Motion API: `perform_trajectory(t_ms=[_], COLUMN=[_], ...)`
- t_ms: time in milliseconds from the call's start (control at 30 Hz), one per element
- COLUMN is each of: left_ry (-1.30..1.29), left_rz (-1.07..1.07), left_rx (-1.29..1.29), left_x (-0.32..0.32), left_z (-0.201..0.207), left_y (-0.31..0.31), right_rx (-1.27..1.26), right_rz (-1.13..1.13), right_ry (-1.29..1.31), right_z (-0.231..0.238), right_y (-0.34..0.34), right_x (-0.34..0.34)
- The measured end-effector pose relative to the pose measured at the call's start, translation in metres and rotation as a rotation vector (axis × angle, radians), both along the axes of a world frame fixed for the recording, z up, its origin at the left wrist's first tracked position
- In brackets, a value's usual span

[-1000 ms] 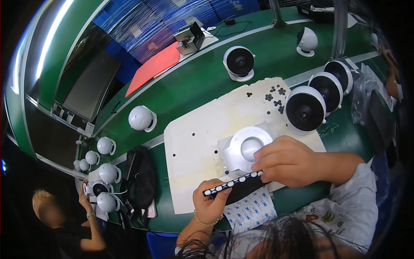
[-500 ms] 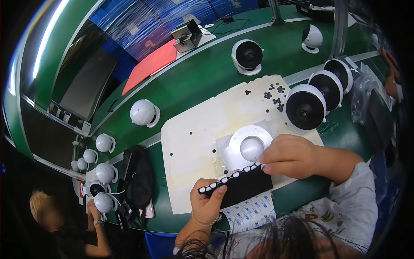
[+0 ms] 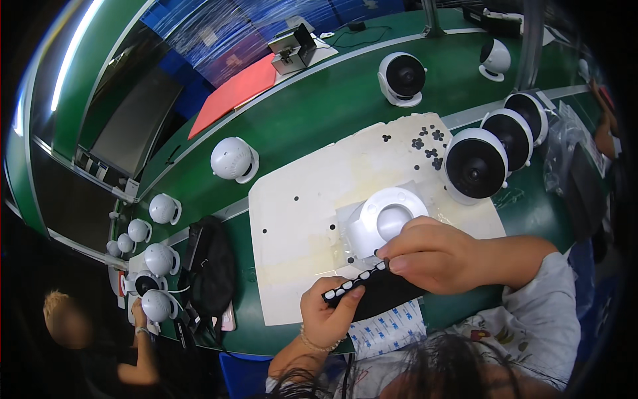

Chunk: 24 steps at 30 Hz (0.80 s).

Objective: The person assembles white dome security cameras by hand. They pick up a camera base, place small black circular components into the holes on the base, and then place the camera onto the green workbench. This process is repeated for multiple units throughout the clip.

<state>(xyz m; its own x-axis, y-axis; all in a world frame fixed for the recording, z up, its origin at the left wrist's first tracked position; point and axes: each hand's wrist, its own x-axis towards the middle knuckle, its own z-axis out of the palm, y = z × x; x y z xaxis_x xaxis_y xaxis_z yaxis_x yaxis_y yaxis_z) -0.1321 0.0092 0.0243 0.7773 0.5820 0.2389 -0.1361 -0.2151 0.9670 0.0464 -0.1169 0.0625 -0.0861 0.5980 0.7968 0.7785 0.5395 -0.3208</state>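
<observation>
One black strip [image 3: 385,292], gripped by left hand [image 3: 325,311] and right hand [image 3: 435,256], beside a white base [image 3: 363,240].
White dots [image 3: 347,285] line its edge, so some seem left to use; whether the base carries any is unclear. Blue print repeats across the paper [image 3: 389,330] below.

A factory assembly line: identical white, round-bodied devices [image 3: 231,158] stand spaced along a long green counter [image 3: 299,116] edged with metal rails [image 3: 464,118], where a second person [image 3: 139,369] works at left. Beyond the far side, blue boxes [image 3: 266,18] sit bundled in clear film, and a tube light [image 3: 74,56] glows at far left.
</observation>
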Motion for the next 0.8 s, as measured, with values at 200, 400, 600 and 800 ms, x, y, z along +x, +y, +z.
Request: perform_trajectory(t_ms=[200,400,600,800], left_ry=[0.032,-0.103,-0.061,-0.021], left_rz=[-0.036,-0.17,-0.101,-0.107], left_rx=[-0.157,0.167,0.404,0.172], left_x=[0.002,0.005,0.013,0.012], left_z=[0.0,-0.006,-0.002,-0.005], left_y=[0.0,0.006,0.008,0.005], right_rx=[-0.217,-0.018,-0.011,-0.224], right_rz=[0.121,0.121,0.053,0.224], right_ry=[-0.077,0.225,0.308,0.086], right_z=[-0.001,-0.008,0.002,0.007], right_y=[-0.003,-0.005,-0.005,-0.007], right_x=[0.002,0.01,0.018,0.011])
